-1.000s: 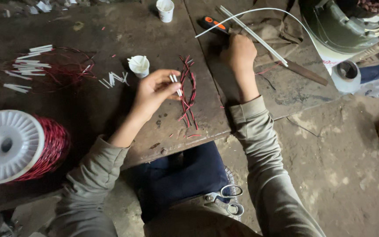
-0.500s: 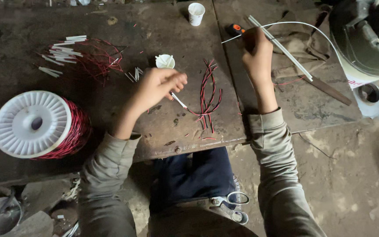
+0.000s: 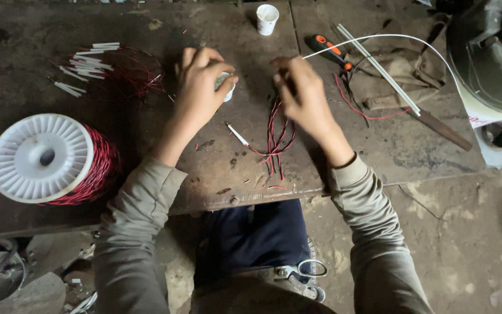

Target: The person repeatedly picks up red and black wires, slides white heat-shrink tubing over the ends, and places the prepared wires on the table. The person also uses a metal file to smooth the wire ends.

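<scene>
Since half a second ago my right hand [image 3: 304,96] has left the white tubing [image 3: 379,38] and come down onto the top of the red-and-black wire pieces [image 3: 274,134], fingers pinched there; what they grip I cannot tell. My left hand [image 3: 200,87] has dropped the sleeved wire [image 3: 238,134], which now lies on the bench [image 3: 216,174], and curls over the small white cup [image 3: 228,92], mostly hiding it. Two white cups, one spool [image 3: 45,158], one screwdriver [image 3: 329,47]. Wire pieces too tangled to count.
</scene>
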